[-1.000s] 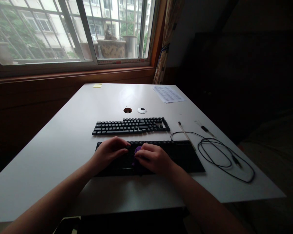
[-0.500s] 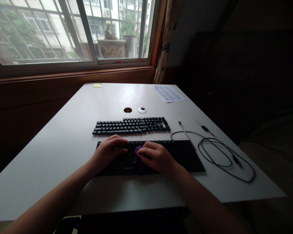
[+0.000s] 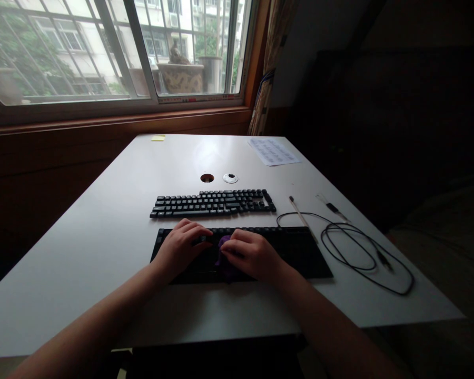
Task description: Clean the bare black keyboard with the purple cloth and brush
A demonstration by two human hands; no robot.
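Head: right fingers (image 3: 237, 246) pinch purple cloth (image 3: 223, 241); left fingers (image 3: 195, 230), grip unclear; cable (image 3: 349, 225) beside keyboard (image 3: 302, 255).

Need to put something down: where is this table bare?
Bare: the table left of keycaps and keyboard, and its back between note and papers. Crowded: right of the keyboard, where the cable coils, and the keyboard itself, under left hand, right hand and cloth.

No legible lettering, even on keycaps (image 3: 213, 206)

The hands (image 3: 255, 252) hide part of the nearer keyboard (image 3: 300, 258), and the paper's writing (image 3: 275, 152) is blurred.
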